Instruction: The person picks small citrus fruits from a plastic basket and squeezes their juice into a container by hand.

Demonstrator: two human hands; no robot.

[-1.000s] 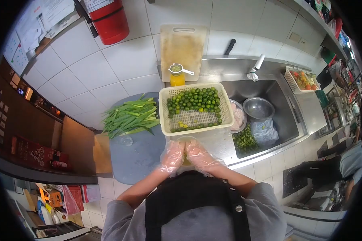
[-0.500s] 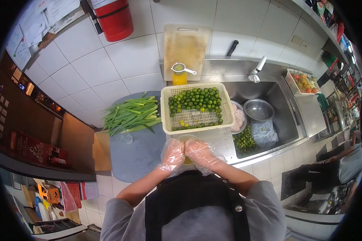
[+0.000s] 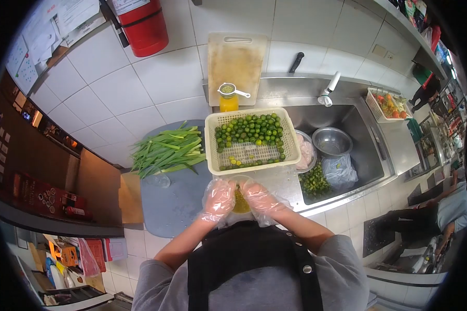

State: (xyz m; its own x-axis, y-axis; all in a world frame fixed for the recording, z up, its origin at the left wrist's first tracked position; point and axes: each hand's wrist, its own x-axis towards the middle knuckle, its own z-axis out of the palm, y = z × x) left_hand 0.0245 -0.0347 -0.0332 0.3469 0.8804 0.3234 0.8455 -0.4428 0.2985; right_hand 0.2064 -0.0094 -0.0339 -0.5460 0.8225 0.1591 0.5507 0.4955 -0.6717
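My left hand, in a clear plastic glove, is over the left side of a bowl of yellow-green liquid. Across from it, my right hand wears the same kind of glove over the bowl's right side. Both hands have their fingers curled in; whatever they hold is hidden. Just beyond them stands a cream plastic basket of small green citrus fruits, with a few yellow cut pieces. Behind the basket, a strainer rests on a container of orange-yellow juice.
Long green leaves lie on a grey board at left. The sink at right holds a metal bowl, a plastic bag and cut green peels. A cutting board leans against the wall.
My hands have moved slightly apart, so more of the liquid in the bowl shows between them. The view has shifted a little; the basket and sink items stay put.
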